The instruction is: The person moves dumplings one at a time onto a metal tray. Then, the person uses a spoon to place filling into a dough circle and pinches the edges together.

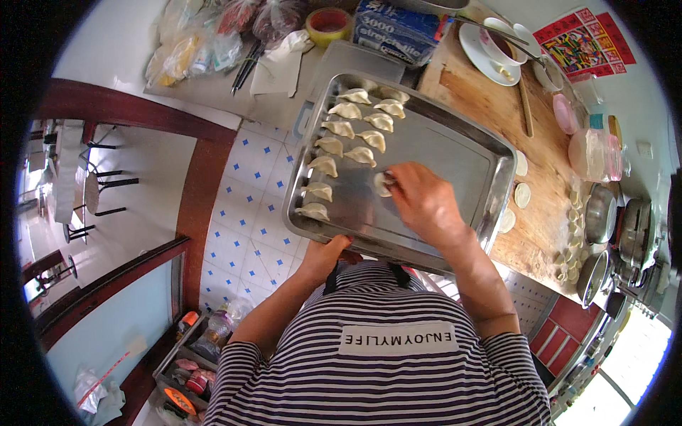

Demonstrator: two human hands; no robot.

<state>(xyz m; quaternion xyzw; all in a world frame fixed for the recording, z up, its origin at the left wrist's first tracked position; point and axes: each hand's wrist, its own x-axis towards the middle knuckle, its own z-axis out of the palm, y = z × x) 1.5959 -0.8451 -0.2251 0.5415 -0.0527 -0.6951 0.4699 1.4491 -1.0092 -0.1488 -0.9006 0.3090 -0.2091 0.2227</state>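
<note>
A rectangular metal tray [453,154] lies in front of me with two rows of folded dumplings [346,111] along its left part. My right hand [426,199] is over the middle of the tray, its fingertips closed on a pale dumpling [382,184], just below the second row. Near the tray's lower left corner, my left hand [327,255] grips the near rim, with its thumb at the edge and the other fingers hidden beneath.
Right of the tray, a wooden board [538,160] bears round dough wrappers [522,195], a rolling pin [526,109], a white plate [471,42] and dough pieces [574,223]. Metal bowls [601,213] stand beyond. Plastic bags [181,53] and a yellow tape roll [329,26] lie at upper left.
</note>
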